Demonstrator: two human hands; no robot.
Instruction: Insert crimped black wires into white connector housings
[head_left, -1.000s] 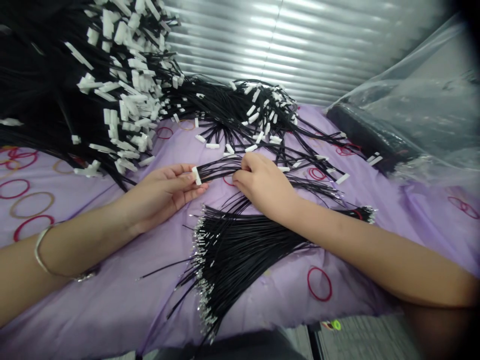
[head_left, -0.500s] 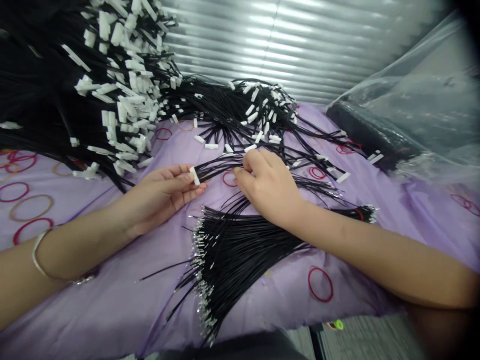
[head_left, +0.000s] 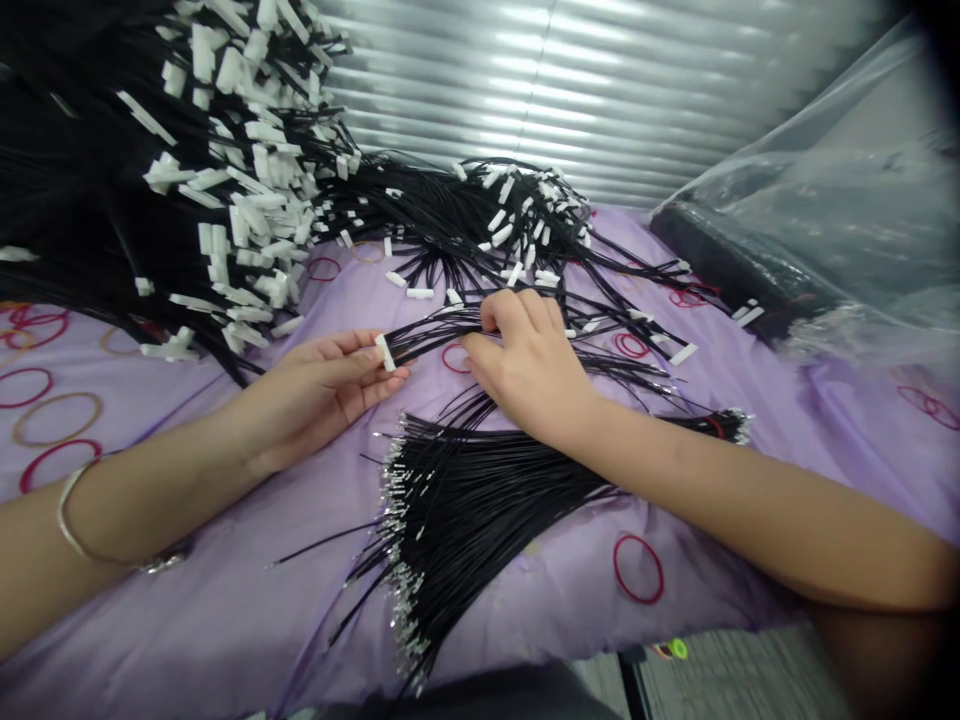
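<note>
My left hand (head_left: 341, 375) pinches a white plastic connector (head_left: 385, 352) between thumb and fingers. Black wires (head_left: 427, 332) run from that connector towards the right. Further along them, my right hand (head_left: 529, 365) is closed on the wires, its fingers curled and partly hiding them. Just below my hands lies a thick fanned bundle of black wires (head_left: 487, 500) with silvery metal terminals on its ends. Several loose wire ends stick out from its left side.
A large heap of black cables with white connectors (head_left: 247, 220) rises at the left. Another pile (head_left: 420, 205) lies behind my hands. Red rubber bands (head_left: 638, 568) are scattered over the purple cloth (head_left: 300, 560). Clear plastic sheeting (head_left: 840, 200) covers a dark bundle at the right.
The fingers of my right hand have shifted slightly on the wires. My left hand keeps its hold on the connector, and the whole view has drifted a little.
</note>
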